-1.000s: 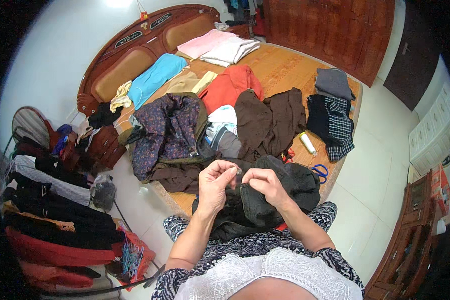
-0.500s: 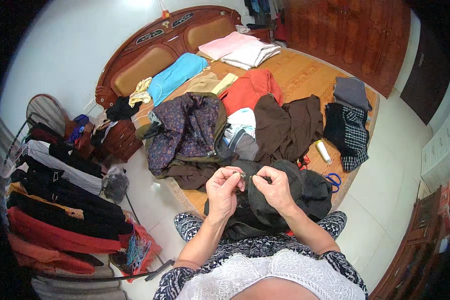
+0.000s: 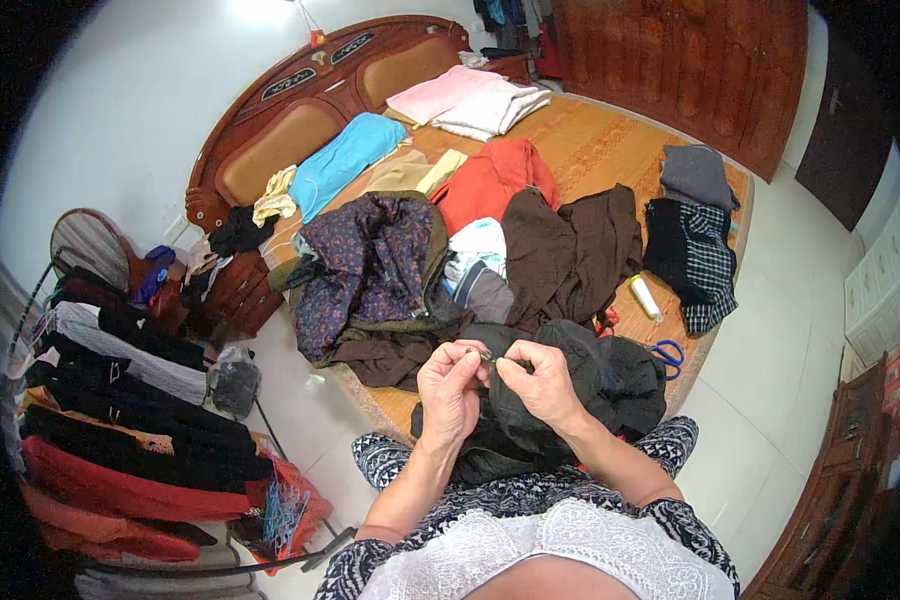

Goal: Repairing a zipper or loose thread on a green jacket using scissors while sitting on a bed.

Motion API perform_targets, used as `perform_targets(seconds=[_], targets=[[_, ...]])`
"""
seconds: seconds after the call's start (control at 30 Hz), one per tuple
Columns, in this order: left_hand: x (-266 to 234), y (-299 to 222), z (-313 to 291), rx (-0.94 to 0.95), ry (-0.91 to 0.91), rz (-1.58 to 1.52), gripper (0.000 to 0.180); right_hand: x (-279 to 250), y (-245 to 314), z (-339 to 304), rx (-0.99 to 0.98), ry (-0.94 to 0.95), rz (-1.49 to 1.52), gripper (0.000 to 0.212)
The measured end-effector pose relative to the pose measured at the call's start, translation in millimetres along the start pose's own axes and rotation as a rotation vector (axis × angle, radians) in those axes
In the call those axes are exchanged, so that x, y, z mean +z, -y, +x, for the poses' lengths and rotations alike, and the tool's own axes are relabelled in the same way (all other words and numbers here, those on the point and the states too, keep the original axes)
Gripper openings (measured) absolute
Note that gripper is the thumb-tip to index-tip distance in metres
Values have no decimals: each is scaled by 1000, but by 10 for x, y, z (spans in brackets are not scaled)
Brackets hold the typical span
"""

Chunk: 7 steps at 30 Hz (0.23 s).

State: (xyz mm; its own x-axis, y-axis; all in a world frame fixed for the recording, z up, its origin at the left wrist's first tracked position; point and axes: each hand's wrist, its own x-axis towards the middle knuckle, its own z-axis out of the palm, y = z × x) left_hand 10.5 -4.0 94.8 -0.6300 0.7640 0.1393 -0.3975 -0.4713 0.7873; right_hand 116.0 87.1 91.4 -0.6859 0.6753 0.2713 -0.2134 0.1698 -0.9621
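My left hand (image 3: 450, 388) is closed in a pinch on a small shiny metal piece (image 3: 485, 354), too small to name. Facing it, my right hand (image 3: 540, 380) pinches too, its fingertips almost meeting the metal piece; what sits between them is too small to make out. Below and behind both hands a black garment (image 3: 610, 375) is bunched over my lap and the bed's edge. Blue-handled scissors (image 3: 667, 358) lie at its right side. A white tube with a yellow cap (image 3: 646, 298) rests farther up on the mat.
Across the bed mat (image 3: 580, 125) lie a patterned dark jacket (image 3: 370, 260), brown clothing (image 3: 580, 250), a red garment (image 3: 500, 180), a blue cloth (image 3: 355, 155) and a checked garment (image 3: 705, 255). A rack of hanging clothes (image 3: 160, 420) stands at my left.
The two hands have come slightly closer together, the right fingertips nearing the metal piece in the left. The whole view has shifted a little; the clothes lie as before.
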Motion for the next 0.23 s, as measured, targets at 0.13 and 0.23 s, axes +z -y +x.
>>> perform_targets(seconds=[0.13,0.23], targets=[[-50,33,16,-59,46,-82,10,4,-20,-15,-15,0,-30,16],[-52,30,14,-140,31,-132,10,10,5,-30,1,0,-14,16]])
